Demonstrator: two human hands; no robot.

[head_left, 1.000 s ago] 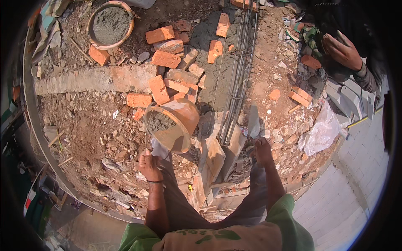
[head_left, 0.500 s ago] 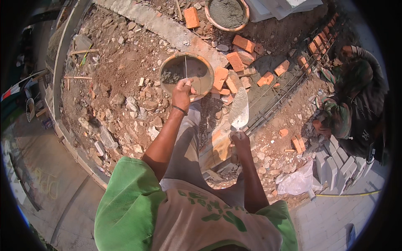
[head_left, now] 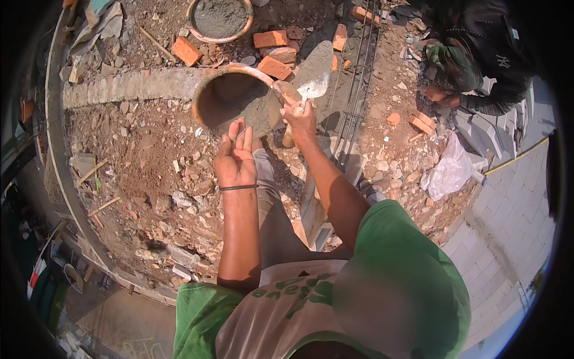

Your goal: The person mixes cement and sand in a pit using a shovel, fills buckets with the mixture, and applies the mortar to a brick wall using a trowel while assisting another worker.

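A round clay-coloured basin [head_left: 206,84] stands in front of me, tilted, with wet grey mortar [head_left: 258,110] gathered toward its right and near side. My right hand [head_left: 301,124] is closed round the handle of a pointed trowel [head_left: 315,72], right beside the basin's rim. The trowel blade points away from me and is smeared with mortar. At the basin's near edge my left hand [head_left: 237,161] is turned palm up, fingers stretched, a black band on its wrist. A thin wire-like piece [head_left: 242,133] lies across its fingers; its full length is hard to see.
Another basin of mortar [head_left: 220,18] stands farther off. Orange bricks [head_left: 270,39] lie beyond my basin. Steel reinforcing bars [head_left: 357,84] run along a mortar strip on the right. A crouching person [head_left: 478,57] is at the far right, near grey pavers and a plastic bag [head_left: 449,167].
My view has shifted. The basin has gone from level to tilted. My right hand has brought the trowel up to the basin's rim, and my left hand has turned palm up.
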